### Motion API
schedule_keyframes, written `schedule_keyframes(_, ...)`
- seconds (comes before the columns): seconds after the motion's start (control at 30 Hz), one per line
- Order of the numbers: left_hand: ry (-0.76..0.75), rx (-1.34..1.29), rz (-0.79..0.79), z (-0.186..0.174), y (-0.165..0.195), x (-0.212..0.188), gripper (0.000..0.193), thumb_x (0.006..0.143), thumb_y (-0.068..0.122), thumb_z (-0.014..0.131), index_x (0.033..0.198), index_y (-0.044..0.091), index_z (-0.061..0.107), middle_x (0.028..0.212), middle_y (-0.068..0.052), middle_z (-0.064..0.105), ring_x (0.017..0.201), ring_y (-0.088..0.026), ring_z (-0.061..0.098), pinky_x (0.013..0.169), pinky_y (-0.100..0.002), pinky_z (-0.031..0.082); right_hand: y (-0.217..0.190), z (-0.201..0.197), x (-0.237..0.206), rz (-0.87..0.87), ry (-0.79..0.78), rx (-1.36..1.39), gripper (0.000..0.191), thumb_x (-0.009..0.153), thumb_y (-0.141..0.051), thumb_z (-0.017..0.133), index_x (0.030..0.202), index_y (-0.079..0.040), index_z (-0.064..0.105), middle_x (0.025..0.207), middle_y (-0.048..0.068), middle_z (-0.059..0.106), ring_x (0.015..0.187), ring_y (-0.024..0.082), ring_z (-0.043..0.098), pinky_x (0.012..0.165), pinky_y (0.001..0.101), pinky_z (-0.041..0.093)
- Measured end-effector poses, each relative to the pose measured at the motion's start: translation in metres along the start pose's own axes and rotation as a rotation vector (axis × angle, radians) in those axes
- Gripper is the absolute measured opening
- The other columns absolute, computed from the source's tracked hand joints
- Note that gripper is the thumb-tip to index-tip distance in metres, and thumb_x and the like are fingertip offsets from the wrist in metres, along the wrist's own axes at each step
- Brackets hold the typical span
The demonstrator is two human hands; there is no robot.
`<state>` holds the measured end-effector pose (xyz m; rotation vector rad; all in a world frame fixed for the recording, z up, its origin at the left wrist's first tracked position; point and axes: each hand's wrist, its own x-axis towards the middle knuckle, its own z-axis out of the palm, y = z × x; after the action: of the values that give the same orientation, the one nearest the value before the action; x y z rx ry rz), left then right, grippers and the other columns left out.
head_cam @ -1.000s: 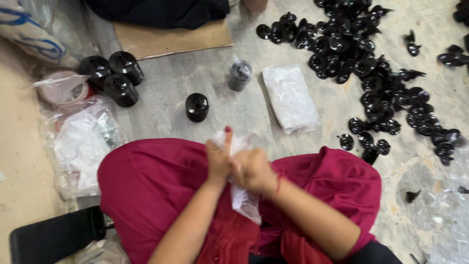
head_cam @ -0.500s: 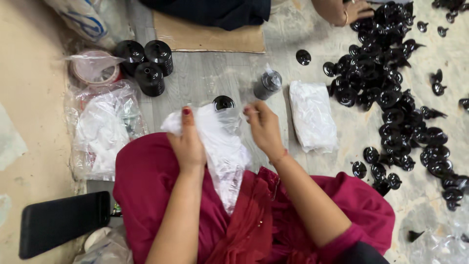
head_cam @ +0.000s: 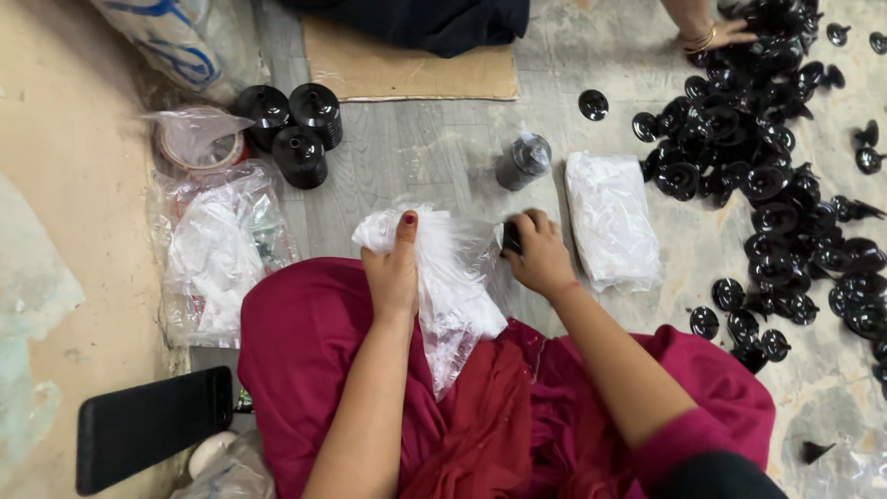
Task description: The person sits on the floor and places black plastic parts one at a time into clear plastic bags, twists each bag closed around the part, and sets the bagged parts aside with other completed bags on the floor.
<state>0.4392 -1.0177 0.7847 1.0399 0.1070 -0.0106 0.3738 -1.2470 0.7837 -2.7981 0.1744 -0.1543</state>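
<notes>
My left hand (head_cam: 395, 273) grips the top of a thin clear plastic bag (head_cam: 450, 294) that drapes over my red-clothed lap. My right hand (head_cam: 538, 252) is closed around a small black round part (head_cam: 510, 237) at the bag's right edge, just above the grey floor. A wrapped black part (head_cam: 523, 161) stands on the floor a little beyond my right hand. A flat white packet of bags (head_cam: 610, 218) lies to the right of that hand.
A big heap of black round parts (head_cam: 772, 166) spreads over the floor at the right; another person's hand (head_cam: 710, 35) reaches into it at the top. Three black cylinders (head_cam: 294, 129), a tape roll in plastic (head_cam: 192, 140), a bag pile (head_cam: 220, 251) and cardboard (head_cam: 416, 63) lie left and ahead.
My hands moved apart and down toward the floor. The bag opened out over my lap, and my right hand closed on a black part beside it.
</notes>
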Motion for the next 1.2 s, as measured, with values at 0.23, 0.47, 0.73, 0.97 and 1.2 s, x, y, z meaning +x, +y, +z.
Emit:
schedule_keyframes(0.23,-0.301,0.0,-0.114,0.017,-0.006,-0.006,0.034,0.082,0.01,0.086,0.11,0.003,0.067,0.101,-0.001,0.07,0.091,-0.01,0.064,0.081,-0.027,0.053,0.01,0.027,-0.064,-0.091,-0.07,0.028,0.068,0.078,-0.017,0.074,0.14,-0.006,0.049,0.142,0.022,0.046,0.13,0.046,0.045,0.109,0.0535,0.04)
schedule_keyframes(0.47,-0.299,0.039,-0.088,0.011,-0.01,-0.025,0.019,0.092,0.011,0.081,0.104,0.002,0.071,0.101,0.0,0.07,0.091,-0.01,0.063,0.082,-0.027,0.052,0.005,-0.012,-0.074,-0.068,0.276,0.674,0.076,0.081,-0.018,0.067,0.152,0.0,0.047,0.156,0.022,0.043,0.145,0.037,0.036,0.118,0.0467,0.028)
schedule_keyframes(0.73,-0.473,-0.146,-0.358,0.023,-0.001,-0.059,0.024,0.09,0.001,0.08,0.106,0.003,0.063,0.102,-0.004,0.067,0.092,-0.016,0.067,0.083,-0.033,0.056,-0.035,-0.022,-0.089,0.354,0.189,1.521,0.016,0.1,-0.004,0.073,0.111,0.007,0.072,0.099,0.006,0.074,0.085,0.01,0.064,0.078,0.0248,0.05)
schedule_keyframes(0.97,-0.418,-0.232,-0.593,0.041,0.03,-0.084,0.032,0.082,0.008,0.075,0.113,0.01,0.067,0.097,-0.005,0.069,0.085,-0.016,0.069,0.076,-0.034,0.058,-0.038,-0.041,-0.103,0.477,0.253,1.82,0.015,0.096,-0.009,0.071,0.107,0.0,0.077,0.089,0.0,0.071,0.075,0.007,0.058,0.07,0.0229,0.049)
schedule_keyframes(1.2,-0.427,0.066,-0.273,0.033,0.022,-0.089,0.021,0.104,0.026,0.064,0.105,0.005,0.066,0.096,-0.003,0.067,0.086,-0.01,0.061,0.079,-0.028,0.05,-0.038,-0.061,-0.112,0.14,0.085,1.501,0.024,0.108,-0.018,0.062,0.096,0.0,0.072,0.096,0.001,0.068,0.083,0.006,0.055,0.078,0.023,0.046)
